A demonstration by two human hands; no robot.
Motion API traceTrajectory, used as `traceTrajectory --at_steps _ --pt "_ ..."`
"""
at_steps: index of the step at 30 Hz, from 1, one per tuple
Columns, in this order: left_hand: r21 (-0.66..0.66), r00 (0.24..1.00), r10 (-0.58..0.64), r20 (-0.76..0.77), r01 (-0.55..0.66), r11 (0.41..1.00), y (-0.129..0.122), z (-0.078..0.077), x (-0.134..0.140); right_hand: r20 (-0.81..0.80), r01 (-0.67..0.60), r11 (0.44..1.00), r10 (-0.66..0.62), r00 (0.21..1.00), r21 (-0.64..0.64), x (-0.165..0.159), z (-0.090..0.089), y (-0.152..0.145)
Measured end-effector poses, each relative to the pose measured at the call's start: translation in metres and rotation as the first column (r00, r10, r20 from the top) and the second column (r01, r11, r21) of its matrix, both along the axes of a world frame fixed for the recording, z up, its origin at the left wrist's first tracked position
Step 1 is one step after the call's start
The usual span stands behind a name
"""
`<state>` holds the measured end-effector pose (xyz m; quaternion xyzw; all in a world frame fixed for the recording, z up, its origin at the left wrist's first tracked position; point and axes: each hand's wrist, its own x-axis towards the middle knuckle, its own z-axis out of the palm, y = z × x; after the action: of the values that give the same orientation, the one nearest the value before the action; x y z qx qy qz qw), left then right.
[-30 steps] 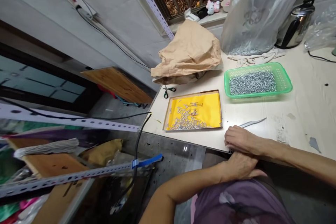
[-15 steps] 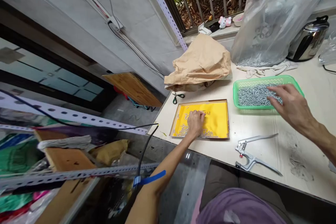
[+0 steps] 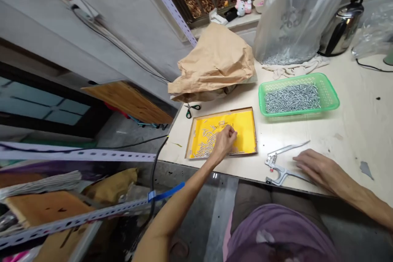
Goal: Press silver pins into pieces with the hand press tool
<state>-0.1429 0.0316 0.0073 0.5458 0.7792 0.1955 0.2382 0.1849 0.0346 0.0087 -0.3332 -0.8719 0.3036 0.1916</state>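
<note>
- While the left hand (image 3: 225, 141) is over the shallow tray (image 3: 254, 135), its fingers are bent in and the tips are close together. I cannot tell if a pin is pinched there.
- Small shiny metal pins (image 3: 206, 143) lie in the tray, most of them in a loose heap to the left of the left hand.
- A yellow sheet (image 3: 245, 123) lines the tray, and a smooth part of it shows to the right of the left hand.
- The right hand (image 3: 319, 168) is palm down, with its fingers held out long. I cannot tell if it touches the tool under it.
- That metal hand tool (image 3: 285, 173) lies between the two hands, with its handles wide apart and one running under the right hand.
- Past the right hand sits a green basket (image 3: 333, 100) with lots of little metal pieces (image 3: 291, 98) inside.
- Past the left hand, beyond the tray, are small scissors (image 3: 192, 110) and a big brown paper bag (image 3: 215, 59).
- Far past the right hand stands a shiny kettle (image 3: 342, 28).
</note>
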Motion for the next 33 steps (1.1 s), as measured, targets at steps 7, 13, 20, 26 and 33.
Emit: traceTrajectory --at_steps 7,13,20,26,33 --pt "-0.146 0.864 -0.057 0.499 0.149 0.978 -0.061 -0.006 0.081 -0.001 -0.018 0.999 0.018 1.000 0.046 -0.006 -0.006 -0.022" --pt "-0.385 0.482 0.280 0.830 0.132 0.913 -0.070 -0.001 0.101 -0.112 -0.047 0.993 0.059 0.992 0.110 -0.030 -0.004 -0.037" --pt "-0.436 0.259 0.405 0.877 0.072 0.897 -0.079 0.005 0.108 -0.204 -0.028 0.992 0.053 0.977 0.121 -0.046 -0.009 -0.045" --pt "-0.421 0.451 0.372 0.811 0.008 0.907 -0.079 -0.012 0.101 -0.192 0.009 0.995 0.010 0.981 0.100 -0.041 -0.017 -0.050" --pt "-0.433 0.659 0.340 0.671 -0.025 0.901 -0.072 -0.020 0.094 -0.172 0.197 0.978 -0.182 0.968 0.075 -0.010 -0.007 -0.033"
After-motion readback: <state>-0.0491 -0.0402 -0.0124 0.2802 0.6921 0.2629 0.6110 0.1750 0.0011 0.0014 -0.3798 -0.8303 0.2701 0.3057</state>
